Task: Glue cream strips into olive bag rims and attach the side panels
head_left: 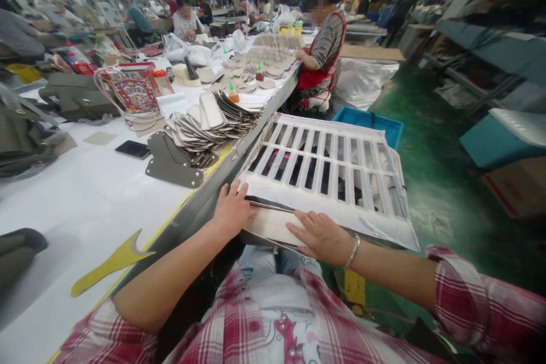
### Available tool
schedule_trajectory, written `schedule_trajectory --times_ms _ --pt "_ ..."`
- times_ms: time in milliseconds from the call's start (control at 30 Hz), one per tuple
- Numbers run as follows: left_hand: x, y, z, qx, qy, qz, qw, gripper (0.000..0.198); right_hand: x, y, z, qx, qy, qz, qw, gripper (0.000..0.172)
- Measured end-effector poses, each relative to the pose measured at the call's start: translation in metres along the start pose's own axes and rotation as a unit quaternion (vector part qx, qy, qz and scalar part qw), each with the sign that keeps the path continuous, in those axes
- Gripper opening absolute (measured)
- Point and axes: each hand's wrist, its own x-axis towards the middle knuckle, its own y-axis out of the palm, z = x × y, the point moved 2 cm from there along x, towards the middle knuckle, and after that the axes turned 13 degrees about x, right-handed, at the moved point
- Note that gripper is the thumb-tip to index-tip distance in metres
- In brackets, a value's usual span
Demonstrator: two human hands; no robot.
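A long cream panel with a dark edge [271, 224] lies across the near edge of a white slatted rack [371, 217], above my lap. My left hand [232, 209] is at the panel's left end, its thumb side against the panel and its fingers bent over the far edge. My right hand [322, 236], with a bracelet at the wrist, grips the panel's right part, fingers laid over its upper edge. The undersides of both hands are hidden. Dark items and one pink item show through the slats.
Left of me runs a white-topped table [140, 205] with a yellow edge. On it are a yellow-green cutout [111, 261], a stack of grey and white pieces [200, 125], a phone [132, 149] and glue bottles [232, 91]. A co-worker [324, 40] sits ahead; a blue crate [394, 132] stands behind the rack.
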Motion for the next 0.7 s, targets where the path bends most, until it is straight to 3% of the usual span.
schedule_trajectory --times_ms 167,333,500,600,633,700 --pt "0.012 -0.013 -0.004 0.011 0.099 -0.038 0.994 0.017 0.017 -0.003 0.002 0.006 0.015 0.034 0.999 0.058" --pt "0.006 -0.006 -0.047 -0.115 0.241 0.067 0.961 0.021 0.029 -0.003 0.005 0.020 0.035 0.035 0.999 0.050" --pt "-0.006 0.002 -0.071 -0.171 0.256 0.084 0.948 0.046 0.020 -0.008 -0.003 0.160 0.061 0.034 0.985 0.047" --pt "-0.009 -0.002 -0.071 -0.156 0.280 0.093 0.943 0.077 0.011 -0.017 -0.025 0.348 0.144 -0.010 0.926 0.051" --pt "-0.009 -0.004 -0.071 -0.142 0.289 0.100 0.941 0.083 0.005 -0.018 -0.036 0.417 0.210 -0.017 0.884 0.048" --pt "-0.005 -0.007 -0.072 -0.112 0.302 0.114 0.940 0.089 -0.009 -0.014 -0.057 0.534 0.363 0.010 0.764 0.049"
